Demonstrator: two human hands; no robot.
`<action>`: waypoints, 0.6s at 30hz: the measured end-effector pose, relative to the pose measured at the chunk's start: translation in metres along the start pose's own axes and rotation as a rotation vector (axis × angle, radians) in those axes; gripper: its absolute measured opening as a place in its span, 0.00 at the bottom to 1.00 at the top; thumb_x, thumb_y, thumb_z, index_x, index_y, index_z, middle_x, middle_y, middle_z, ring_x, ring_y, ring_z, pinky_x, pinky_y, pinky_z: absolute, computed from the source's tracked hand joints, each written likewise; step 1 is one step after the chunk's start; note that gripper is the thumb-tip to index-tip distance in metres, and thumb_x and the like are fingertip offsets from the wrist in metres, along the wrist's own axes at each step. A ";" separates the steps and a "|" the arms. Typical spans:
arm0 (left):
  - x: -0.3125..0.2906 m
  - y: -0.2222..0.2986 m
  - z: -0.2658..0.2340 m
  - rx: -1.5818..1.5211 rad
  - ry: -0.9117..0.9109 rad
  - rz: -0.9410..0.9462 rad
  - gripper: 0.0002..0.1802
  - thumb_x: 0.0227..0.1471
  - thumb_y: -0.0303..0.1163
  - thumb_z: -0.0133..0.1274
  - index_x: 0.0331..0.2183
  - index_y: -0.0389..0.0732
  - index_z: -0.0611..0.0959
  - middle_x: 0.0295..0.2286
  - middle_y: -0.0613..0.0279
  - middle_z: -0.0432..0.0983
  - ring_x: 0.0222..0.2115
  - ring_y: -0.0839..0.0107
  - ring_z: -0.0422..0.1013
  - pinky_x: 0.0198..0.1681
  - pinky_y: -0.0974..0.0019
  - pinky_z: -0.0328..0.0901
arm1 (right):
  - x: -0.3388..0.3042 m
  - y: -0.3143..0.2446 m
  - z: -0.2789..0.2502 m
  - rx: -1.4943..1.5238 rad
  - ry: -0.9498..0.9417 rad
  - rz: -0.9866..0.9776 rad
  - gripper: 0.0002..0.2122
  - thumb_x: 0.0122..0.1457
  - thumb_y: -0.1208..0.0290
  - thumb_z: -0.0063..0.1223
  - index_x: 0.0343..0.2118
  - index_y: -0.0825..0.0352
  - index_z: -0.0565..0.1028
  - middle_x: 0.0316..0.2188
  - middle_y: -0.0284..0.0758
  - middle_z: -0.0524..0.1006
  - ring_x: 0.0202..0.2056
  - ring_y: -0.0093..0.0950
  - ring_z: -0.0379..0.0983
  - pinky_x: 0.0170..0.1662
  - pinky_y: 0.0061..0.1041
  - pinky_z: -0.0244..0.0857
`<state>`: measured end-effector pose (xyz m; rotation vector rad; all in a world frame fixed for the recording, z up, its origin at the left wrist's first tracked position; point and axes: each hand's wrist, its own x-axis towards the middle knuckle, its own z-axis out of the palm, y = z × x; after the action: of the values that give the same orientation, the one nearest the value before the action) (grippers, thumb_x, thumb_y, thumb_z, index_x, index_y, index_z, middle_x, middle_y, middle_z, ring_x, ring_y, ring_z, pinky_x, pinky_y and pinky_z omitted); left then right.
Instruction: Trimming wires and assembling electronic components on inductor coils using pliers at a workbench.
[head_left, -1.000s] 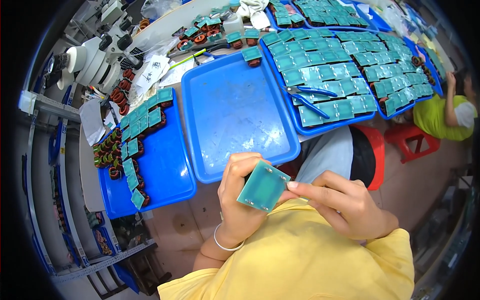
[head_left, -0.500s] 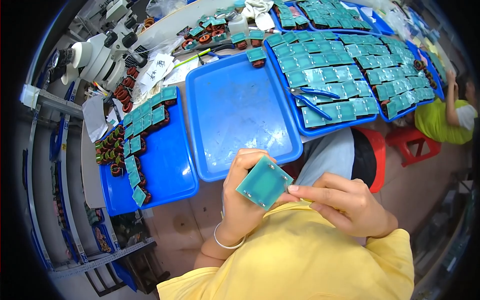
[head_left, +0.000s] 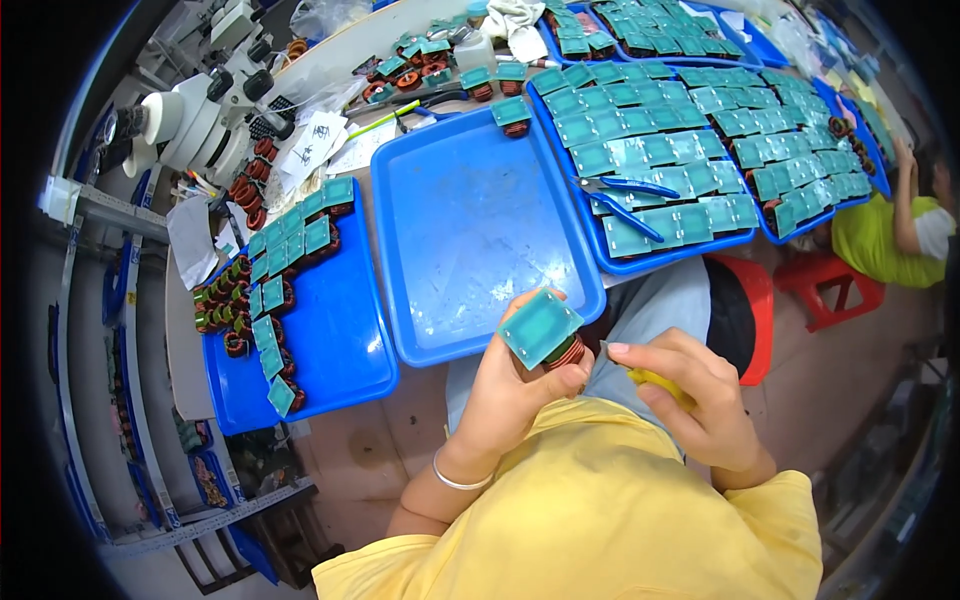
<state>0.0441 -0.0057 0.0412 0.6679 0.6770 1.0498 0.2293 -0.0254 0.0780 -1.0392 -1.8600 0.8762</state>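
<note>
My left hand is closed around a copper-wound coil with a square green circuit board on top. Its board faces up, tilted, and the windings show at the lower right side. Just to the right, my right hand grips a small tool with a yellow handle and a thin grey metal tip; its exact kind is hard to make out. The tip is close to the coil but apart from it. Beyond my hands lies a blue tray with one board-topped coil at its far right corner.
To the left, another blue tray holds board-topped coils and bare coils. Blue-handled cutters rest on boards in a full tray at right. A person sits at far right beside a red stool. Papers lie at back left.
The coil has been turned in my left hand, so its windings now show, and it has risen slightly. My right hand has drawn away from the board, exposing the yellow handle.
</note>
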 end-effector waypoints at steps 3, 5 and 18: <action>0.001 -0.006 -0.001 -0.026 -0.033 -0.057 0.37 0.39 0.31 0.63 0.49 0.39 0.62 0.35 0.63 0.65 0.29 0.75 0.67 0.27 0.75 0.62 | 0.003 0.003 0.005 -0.042 -0.035 -0.036 0.20 0.44 0.86 0.51 0.43 0.66 0.73 0.26 0.37 0.71 0.25 0.28 0.70 0.28 0.21 0.64; 0.001 -0.008 0.000 0.013 -0.047 -0.043 0.40 0.39 0.39 0.63 0.50 0.39 0.61 0.38 0.62 0.63 0.28 0.76 0.66 0.24 0.76 0.60 | 0.003 0.005 0.010 -0.059 -0.046 -0.013 0.20 0.44 0.86 0.51 0.43 0.65 0.73 0.26 0.36 0.71 0.25 0.27 0.70 0.27 0.21 0.64; 0.006 -0.008 0.006 0.050 -0.015 0.110 0.25 0.42 0.24 0.59 0.42 0.38 0.64 0.35 0.63 0.65 0.34 0.76 0.67 0.37 0.72 0.63 | -0.003 0.007 0.023 -0.172 0.057 -0.029 0.21 0.42 0.87 0.53 0.43 0.66 0.73 0.26 0.36 0.71 0.23 0.27 0.70 0.23 0.20 0.63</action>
<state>0.0553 -0.0044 0.0376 0.7625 0.6611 1.1314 0.2125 -0.0294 0.0609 -1.1264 -1.9232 0.6719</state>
